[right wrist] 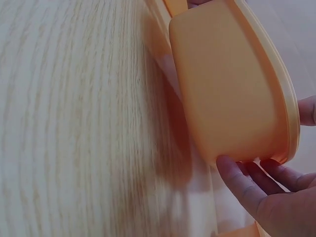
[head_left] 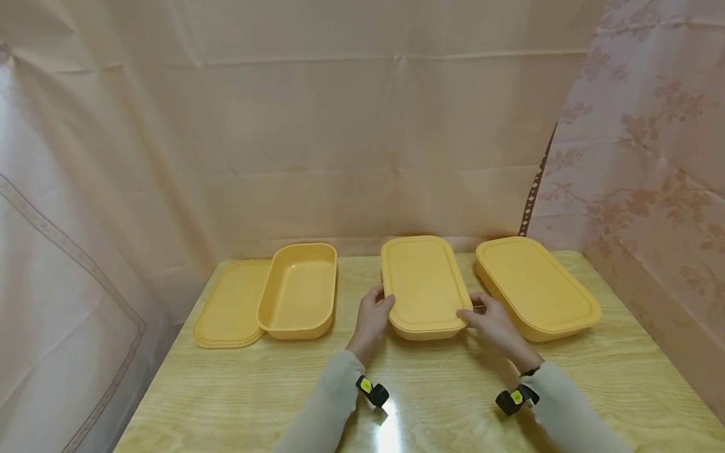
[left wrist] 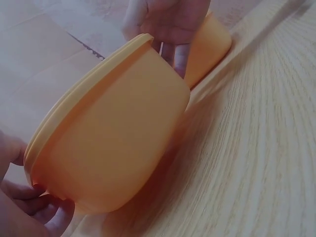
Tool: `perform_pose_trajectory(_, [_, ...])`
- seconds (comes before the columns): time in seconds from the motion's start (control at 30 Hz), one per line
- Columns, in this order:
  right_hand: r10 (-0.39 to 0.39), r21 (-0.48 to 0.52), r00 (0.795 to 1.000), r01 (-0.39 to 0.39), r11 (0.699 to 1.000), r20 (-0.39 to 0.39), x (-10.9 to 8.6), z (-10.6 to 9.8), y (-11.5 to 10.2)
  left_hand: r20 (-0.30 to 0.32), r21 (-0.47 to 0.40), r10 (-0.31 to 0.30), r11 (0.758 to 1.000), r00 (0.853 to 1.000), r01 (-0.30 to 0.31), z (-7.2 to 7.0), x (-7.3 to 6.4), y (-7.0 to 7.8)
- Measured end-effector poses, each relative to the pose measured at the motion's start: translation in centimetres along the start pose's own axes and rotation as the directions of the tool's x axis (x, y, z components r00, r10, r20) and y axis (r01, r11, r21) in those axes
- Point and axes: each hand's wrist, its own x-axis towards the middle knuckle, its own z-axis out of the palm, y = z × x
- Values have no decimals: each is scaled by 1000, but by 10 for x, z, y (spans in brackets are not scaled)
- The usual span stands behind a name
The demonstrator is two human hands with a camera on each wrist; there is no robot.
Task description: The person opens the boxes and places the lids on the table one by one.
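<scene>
A yellow lidded food container (head_left: 426, 283) is between my two hands at the middle of the table. On its left side my left hand (head_left: 372, 318) grips it, thumb at the lid's edge and fingers against the side wall. My right hand (head_left: 500, 326) holds the opposite side in the same way, its thumb on the lid rim. The left wrist view shows the fingers curled against the container's wall (left wrist: 108, 133). Its lid sits on top all round in the visible parts. I cannot tell whether its base touches the table.
A second lidded yellow container (head_left: 538, 286) stands at the right. To the left is an open yellow container (head_left: 299, 289), overlapping a loose flat lid (head_left: 232, 308). The wooden table (head_left: 255, 402) backs onto a beige cloth (head_left: 317, 126).
</scene>
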Motion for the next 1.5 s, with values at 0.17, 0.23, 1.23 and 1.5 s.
perform_pose_trajectory(0.17, [7, 22, 1000, -7, 1000, 6, -3, 0, 2, 24, 4, -3, 1000, 1000, 3, 1, 4, -1])
perform_pose_trajectory(0.23, [12, 35, 1000, -13, 999, 8, -4, -1, 3, 30, 4, -6, 1000, 1000, 6, 2, 5, -1])
perform_pose_trajectory(1.23, [75, 14, 997, -75, 997, -23, -13, -13, 19, 54, 133, -30, 991, 998, 23, 24, 8, -7])
perform_pose_trajectory(1.5, [70, -4, 997, -71, 997, -33, -13, -16, 21, 63, 126, -31, 992, 998, 22, 26, 7, -7])
